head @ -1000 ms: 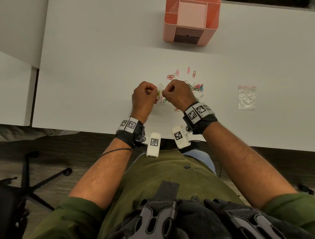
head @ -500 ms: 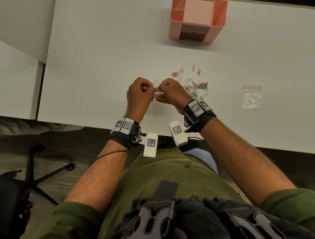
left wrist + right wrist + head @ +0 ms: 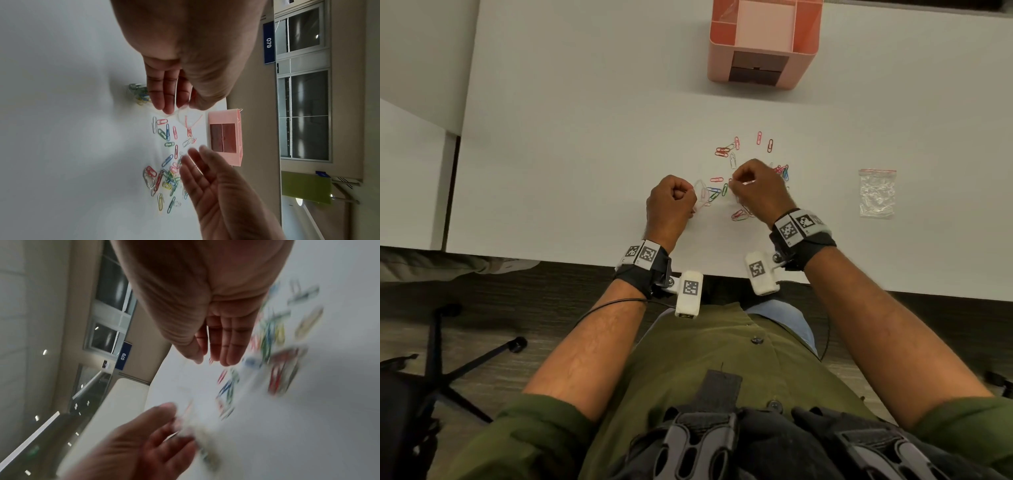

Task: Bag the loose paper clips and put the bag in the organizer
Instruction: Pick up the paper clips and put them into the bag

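My left hand [image 3: 671, 202] pinches one edge of a small clear zip bag [image 3: 701, 194], whose mouth hangs open toward the clips. In the left wrist view its thumb and fingers [image 3: 164, 104] hold the bag [image 3: 189, 119] by its red zip line, just above the table. Loose coloured paper clips [image 3: 724, 152] lie scattered beside it. My right hand [image 3: 755, 190] hovers over the clips [image 3: 166, 175], its fingers nearly straight [image 3: 197, 160], with nothing seen in it. The right wrist view is blurred. The pink organizer [image 3: 760, 44] stands at the table's far edge.
A second small clear bag [image 3: 876, 193], sealed with a red strip and holding clips, lies on the white table [image 3: 571, 154] to the right. The table's near edge runs just behind my wrists. An office chair base [image 3: 448, 359] stands on the floor at left.
My hands have drawn apart. The right hand let go of the bag and moved right over the clips. The left hand keeps the bag and has lowered it beside the pile.
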Tool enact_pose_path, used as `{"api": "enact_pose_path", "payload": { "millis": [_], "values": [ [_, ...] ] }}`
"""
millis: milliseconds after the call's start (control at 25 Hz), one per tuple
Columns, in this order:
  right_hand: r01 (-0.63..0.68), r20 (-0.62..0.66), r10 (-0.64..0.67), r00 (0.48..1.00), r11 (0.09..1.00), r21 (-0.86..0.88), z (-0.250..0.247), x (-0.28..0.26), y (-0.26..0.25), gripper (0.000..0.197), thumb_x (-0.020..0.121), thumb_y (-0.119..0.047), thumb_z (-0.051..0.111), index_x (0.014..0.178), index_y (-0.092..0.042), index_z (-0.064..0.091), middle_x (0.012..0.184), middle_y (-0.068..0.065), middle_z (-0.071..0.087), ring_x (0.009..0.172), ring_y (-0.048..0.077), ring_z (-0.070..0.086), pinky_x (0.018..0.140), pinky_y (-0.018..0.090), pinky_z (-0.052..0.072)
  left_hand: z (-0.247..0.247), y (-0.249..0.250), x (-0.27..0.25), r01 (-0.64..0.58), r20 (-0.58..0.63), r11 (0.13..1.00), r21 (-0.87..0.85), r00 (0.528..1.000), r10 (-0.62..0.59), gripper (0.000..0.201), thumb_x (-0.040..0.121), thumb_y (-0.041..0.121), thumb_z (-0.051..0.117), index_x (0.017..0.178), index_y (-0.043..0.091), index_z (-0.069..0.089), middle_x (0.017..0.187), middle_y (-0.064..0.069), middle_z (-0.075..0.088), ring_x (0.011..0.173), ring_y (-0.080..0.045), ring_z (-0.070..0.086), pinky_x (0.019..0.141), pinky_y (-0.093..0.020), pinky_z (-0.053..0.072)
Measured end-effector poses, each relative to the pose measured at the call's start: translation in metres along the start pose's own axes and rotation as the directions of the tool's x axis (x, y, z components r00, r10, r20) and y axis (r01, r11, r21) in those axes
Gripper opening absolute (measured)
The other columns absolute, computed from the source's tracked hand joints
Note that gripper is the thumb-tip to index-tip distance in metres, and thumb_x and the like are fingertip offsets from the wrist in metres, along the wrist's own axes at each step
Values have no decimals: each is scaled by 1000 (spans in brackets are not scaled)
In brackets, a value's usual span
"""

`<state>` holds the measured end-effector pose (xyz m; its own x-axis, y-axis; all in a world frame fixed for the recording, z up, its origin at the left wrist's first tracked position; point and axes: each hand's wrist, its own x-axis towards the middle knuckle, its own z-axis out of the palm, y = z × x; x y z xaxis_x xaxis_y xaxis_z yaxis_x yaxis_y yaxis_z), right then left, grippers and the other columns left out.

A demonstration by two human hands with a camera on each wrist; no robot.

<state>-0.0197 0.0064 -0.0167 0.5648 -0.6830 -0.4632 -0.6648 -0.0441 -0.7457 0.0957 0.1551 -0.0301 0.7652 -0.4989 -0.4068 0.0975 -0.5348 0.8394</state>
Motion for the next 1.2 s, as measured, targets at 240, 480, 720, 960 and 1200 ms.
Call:
{"api": "enact_pose_path", "payload": {
  "millis": [240,480,720,960,1200],
  "values": [
    [165,28,-180,983,810,-563,-38,13,44,76,81,-33,79,145,-19,40,152,9,37,139,33,35,108,48,41,9,-5,4,18,13,1000,1,1000,-18,10,94,11,63,88,19,65,81,-4,73,70,-18,70,67,-34,62],
    [270,168,-213,963,724,-635,-16,20,46,68,87,-23,74,147,-20,44,153,11,38,138,36,32,107,50,42,6,-8,2,28,15,1000,-11,999,-28,7,95,11,63,92,15,66,78,1,72,64,-11,67,65,-30,60],
    [245,30,-298,954,719,-650,-11,27,42,19,94,-16,64,112,-9,65,113,15,59,108,33,53,85,43,51,2,-10,3,28,16,999,-23,999,-28,10,95,11,63,90,19,65,79,5,71,59,-4,66,61,-26,57],
    [184,-53,-264,963,791,-584,-20,29,34,13,93,-18,61,105,-15,67,105,8,68,96,29,62,78,35,48,2,-9,6,36,22,999,-30,999,-35,8,95,12,64,90,18,65,79,3,71,59,-6,66,61,-26,58],
    [120,-171,-178,969,945,-305,-22,27,24,15,88,-17,68,103,-19,71,103,0,73,92,15,66,85,30,56,2,-7,11,33,45,999,-38,999,-31,6,95,11,64,92,15,66,78,3,71,55,-3,65,56,-20,54]
  ]
}}
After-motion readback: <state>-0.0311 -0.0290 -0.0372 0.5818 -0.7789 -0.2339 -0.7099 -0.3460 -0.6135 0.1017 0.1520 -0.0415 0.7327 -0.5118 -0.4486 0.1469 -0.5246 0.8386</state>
